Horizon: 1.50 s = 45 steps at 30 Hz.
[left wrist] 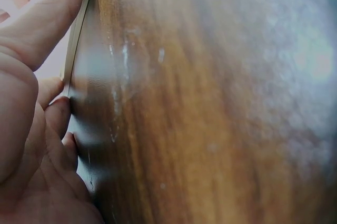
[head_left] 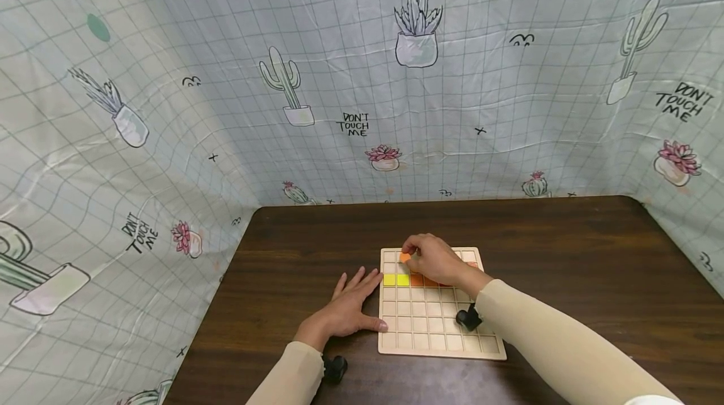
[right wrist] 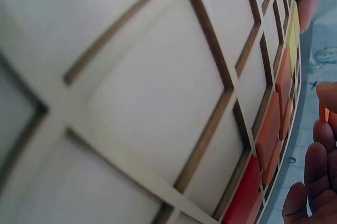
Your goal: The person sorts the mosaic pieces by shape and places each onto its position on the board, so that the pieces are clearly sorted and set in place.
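A pale wooden grid board (head_left: 421, 324) with square cells lies on the table. Over its far left part, my right hand (head_left: 438, 259) pinches a small orange tile (head_left: 405, 257) between thumb and fingers. The right wrist view shows that tile's thin edge (right wrist: 323, 113) at the fingertips. My left hand (head_left: 347, 310) is spread at the board's left side, its thumb on the near left edge and its fingertips by the yellow cells. One row holds yellow tiles (head_left: 396, 280) at the left, then orange tiles (head_left: 416, 280); the right hand partly covers it. A red tile (right wrist: 244, 195) sits farther along.
The dark wooden table (head_left: 305, 235) extends around the board. A patterned curtain (head_left: 339, 65) hangs behind and along both sides. Black wrist cameras sit at the left wrist (head_left: 335, 369) and over the board at the right wrist (head_left: 468, 317).
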Motion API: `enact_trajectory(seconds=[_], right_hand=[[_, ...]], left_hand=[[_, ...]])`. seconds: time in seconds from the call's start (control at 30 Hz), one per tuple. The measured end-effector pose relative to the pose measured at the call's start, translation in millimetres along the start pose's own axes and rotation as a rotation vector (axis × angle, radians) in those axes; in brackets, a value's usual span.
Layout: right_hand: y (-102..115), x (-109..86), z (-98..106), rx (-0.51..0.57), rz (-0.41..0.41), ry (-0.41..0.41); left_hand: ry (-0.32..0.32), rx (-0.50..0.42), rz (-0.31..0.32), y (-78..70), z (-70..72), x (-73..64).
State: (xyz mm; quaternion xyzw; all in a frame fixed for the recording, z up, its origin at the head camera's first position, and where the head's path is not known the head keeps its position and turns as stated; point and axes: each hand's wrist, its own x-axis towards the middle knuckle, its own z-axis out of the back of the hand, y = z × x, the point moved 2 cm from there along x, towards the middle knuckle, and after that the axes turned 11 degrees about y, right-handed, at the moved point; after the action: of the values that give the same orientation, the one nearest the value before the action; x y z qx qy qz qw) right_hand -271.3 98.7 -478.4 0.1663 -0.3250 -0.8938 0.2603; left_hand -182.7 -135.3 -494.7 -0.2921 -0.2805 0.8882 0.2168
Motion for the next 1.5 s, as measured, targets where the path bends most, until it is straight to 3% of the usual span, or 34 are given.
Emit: enact_trajectory(seconds=[0.2, 0.93, 1.3, 1.5], right_hand=[[-0.2, 1.6, -3.1, -0.014, -0.023, 0.017], [-0.5, 4.5, -10.0, -0.095, 0.029, -0.003], [-2.5, 5.9, -12.8, -0.103, 0.021, 0.010], [-3.4, 6.3, -13.9, -0.123, 0.030, 0.009]], left_hand=[[-0.003, -0.007, -0.009, -0.7, 0.3, 0.3], [-0.006, -0.006, -0.020, 0.5, -0.2, -0.2], [-0.032, -0.024, -0.046, 11.4, -5.8, 6.0], [-0.014, -0.013, -0.032, 4.3, -1.5, 1.7]])
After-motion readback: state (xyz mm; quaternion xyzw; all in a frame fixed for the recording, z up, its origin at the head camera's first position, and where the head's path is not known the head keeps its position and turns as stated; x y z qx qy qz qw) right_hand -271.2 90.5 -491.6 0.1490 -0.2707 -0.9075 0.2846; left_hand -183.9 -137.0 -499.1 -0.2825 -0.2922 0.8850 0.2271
